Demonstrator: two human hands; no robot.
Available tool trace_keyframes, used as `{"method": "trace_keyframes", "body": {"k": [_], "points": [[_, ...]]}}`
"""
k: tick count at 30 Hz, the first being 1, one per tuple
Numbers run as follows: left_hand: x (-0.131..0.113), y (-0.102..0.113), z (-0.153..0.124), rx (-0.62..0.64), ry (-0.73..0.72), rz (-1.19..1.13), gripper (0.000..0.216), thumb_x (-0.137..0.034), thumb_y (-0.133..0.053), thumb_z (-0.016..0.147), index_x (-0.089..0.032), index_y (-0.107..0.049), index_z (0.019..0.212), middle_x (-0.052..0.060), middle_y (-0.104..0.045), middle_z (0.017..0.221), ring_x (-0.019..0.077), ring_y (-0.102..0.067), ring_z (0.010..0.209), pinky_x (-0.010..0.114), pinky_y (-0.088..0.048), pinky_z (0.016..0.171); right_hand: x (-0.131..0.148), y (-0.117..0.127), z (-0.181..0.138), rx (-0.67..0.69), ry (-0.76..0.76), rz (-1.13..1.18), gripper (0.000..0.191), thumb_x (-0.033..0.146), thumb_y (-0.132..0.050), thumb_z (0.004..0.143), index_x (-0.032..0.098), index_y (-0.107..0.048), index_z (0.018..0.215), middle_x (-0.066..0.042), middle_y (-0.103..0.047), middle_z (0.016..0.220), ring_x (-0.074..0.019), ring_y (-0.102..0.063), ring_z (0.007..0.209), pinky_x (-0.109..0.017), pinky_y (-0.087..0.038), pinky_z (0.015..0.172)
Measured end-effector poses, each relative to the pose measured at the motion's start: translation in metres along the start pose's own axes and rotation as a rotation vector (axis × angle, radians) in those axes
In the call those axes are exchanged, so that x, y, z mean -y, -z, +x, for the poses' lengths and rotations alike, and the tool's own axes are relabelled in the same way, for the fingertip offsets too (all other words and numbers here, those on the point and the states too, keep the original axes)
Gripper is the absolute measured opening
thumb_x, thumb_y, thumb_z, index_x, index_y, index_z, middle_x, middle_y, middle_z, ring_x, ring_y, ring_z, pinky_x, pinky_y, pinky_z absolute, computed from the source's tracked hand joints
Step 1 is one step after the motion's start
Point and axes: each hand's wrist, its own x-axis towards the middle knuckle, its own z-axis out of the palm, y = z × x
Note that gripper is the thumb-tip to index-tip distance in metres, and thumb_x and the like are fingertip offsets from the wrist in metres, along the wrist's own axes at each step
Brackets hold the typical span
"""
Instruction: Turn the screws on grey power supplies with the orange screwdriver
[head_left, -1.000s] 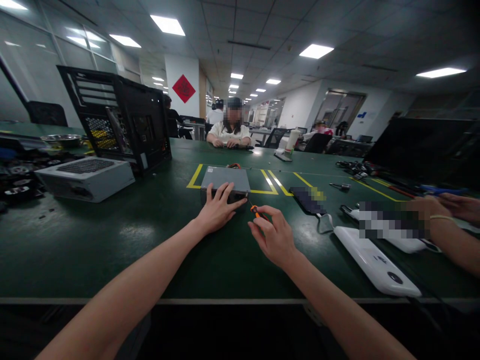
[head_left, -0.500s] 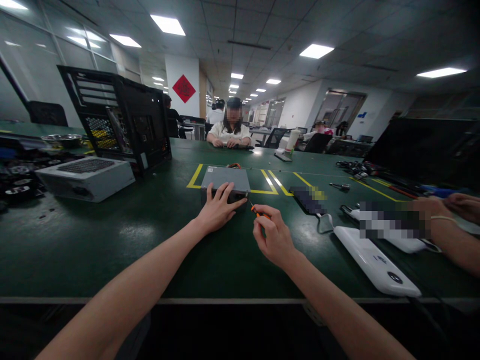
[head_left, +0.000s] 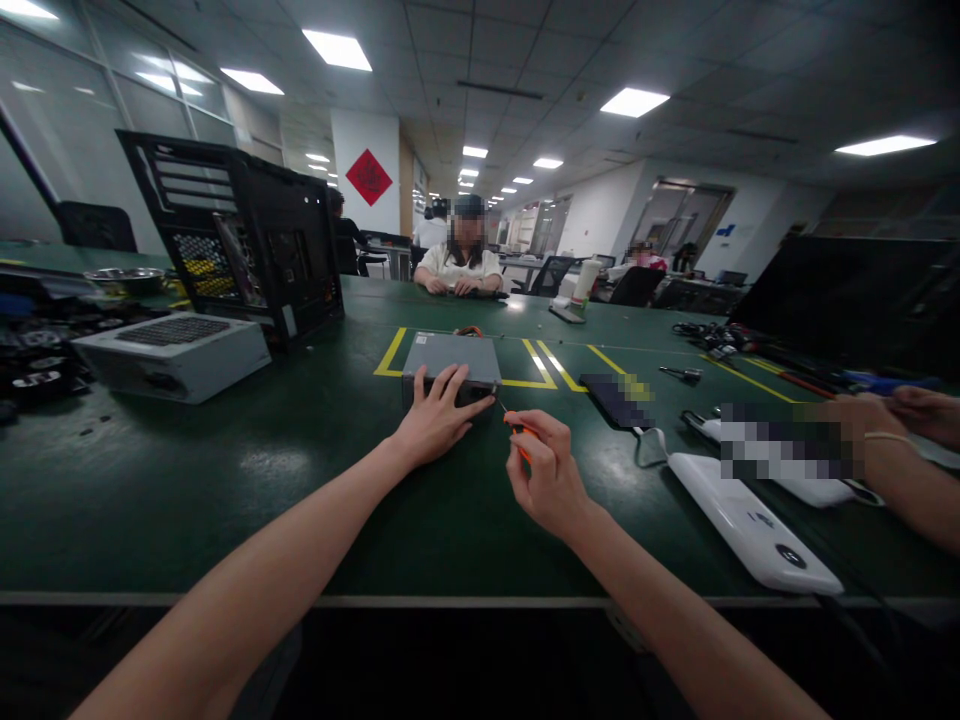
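A grey computer power supply (head_left: 454,352) sits in front of me, a bundle of wires (head_left: 470,331) showing behind it. Spread across its top edge and near face are the fingers of my left hand (head_left: 433,420), resting against the metal without wrapping round it. My right hand (head_left: 546,470) is closed round the orange handle of a screwdriver (head_left: 517,428). The thin shaft points up and left at the unit's lower right corner; whether its tip touches a screw there is too small to tell.
Left stand a second power supply (head_left: 172,355), a black computer case (head_left: 247,240) and a metal bowl (head_left: 126,282). On the right lie a phone (head_left: 611,400), a white device (head_left: 750,520) and another person's hands (head_left: 885,430). A person (head_left: 459,265) sits opposite.
The screwdriver handle has turned slightly in my right hand, and the shaft sits a little further right. My left hand and the power supply stay in place.
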Motion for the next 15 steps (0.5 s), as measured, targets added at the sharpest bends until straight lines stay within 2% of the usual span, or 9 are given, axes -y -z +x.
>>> {"method": "trace_keyframes", "body": {"k": [4,7,10,15], "points": [[0.0,-0.0004,-0.0002,-0.001,0.009,-0.005,0.053,-0.027,-0.056,0.083,-0.04,-0.042,0.132,0.01,-0.025,0.146,0.0337,-0.021,0.133,0.064,-0.008,0.103,0.0,0.0007,0.0001,0.026,0.017,-0.072,0.027,0.008,-0.051,0.08,0.021,-0.045,0.103,-0.01,-0.048,0.107,-0.0215,-0.051,0.1,-0.038,-0.054,0.077],[-0.0004,0.0005,-0.0001,0.003,0.003,0.002,0.053,-0.028,-0.056,0.083,-0.04,-0.041,0.132,0.01,-0.025,0.146,0.0331,-0.02,0.133,0.064,-0.009,0.103,-0.0008,-0.0002,-0.0011,0.023,0.02,-0.018,0.034,0.003,-0.047,0.08,0.02,-0.042,0.109,-0.012,-0.047,0.113,-0.0211,-0.051,0.105,-0.036,-0.054,0.078],[-0.0009,0.0015,-0.0001,0.01,0.003,0.008,0.054,-0.027,-0.057,0.082,-0.04,-0.041,0.133,0.011,-0.025,0.146,0.0327,-0.02,0.133,0.064,-0.009,0.103,-0.0017,-0.0019,-0.0024,0.021,0.009,0.003,0.035,0.004,-0.049,0.079,0.019,-0.041,0.11,-0.013,-0.047,0.114,-0.0221,-0.05,0.107,-0.039,-0.053,0.081],[-0.0009,0.0014,-0.0004,0.007,0.002,0.01,0.055,-0.027,-0.058,0.081,-0.039,-0.042,0.132,0.012,-0.025,0.145,0.0332,-0.02,0.133,0.064,-0.01,0.103,-0.0012,-0.0028,-0.0028,0.05,-0.006,0.038,0.038,0.004,-0.046,0.081,0.022,-0.039,0.113,-0.012,-0.046,0.116,-0.0199,-0.051,0.107,-0.035,-0.055,0.077]]}}
